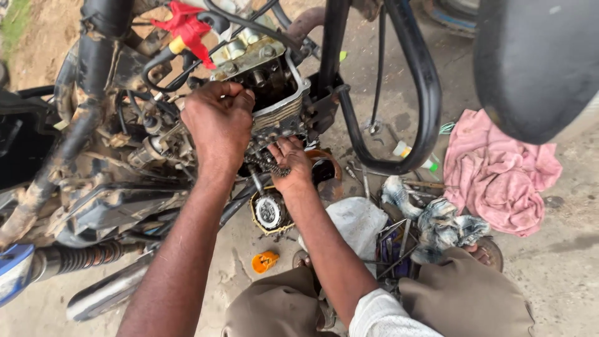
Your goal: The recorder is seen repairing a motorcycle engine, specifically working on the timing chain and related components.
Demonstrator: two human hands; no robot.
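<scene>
Knees in khaki are showing at bottom centre of the frame. Right hand (292, 163), fingers curled together, is gripping the chain (269, 165) under the engine (277, 103) at centre. Left hand (218, 122), clenched, is pressing on the engine's left side. Pink cloth (499, 171) is lying at right.

The left hand (218, 122) grips the finned engine cylinder (281, 106) of a stripped motorcycle; the right hand (290, 163), at its 4 o'clock, fingers a chain (269, 163) beneath the engine. A pink cloth (499, 175) lies at 3 o'clock, an orange cap (265, 261) at 6 on the ground.
</scene>
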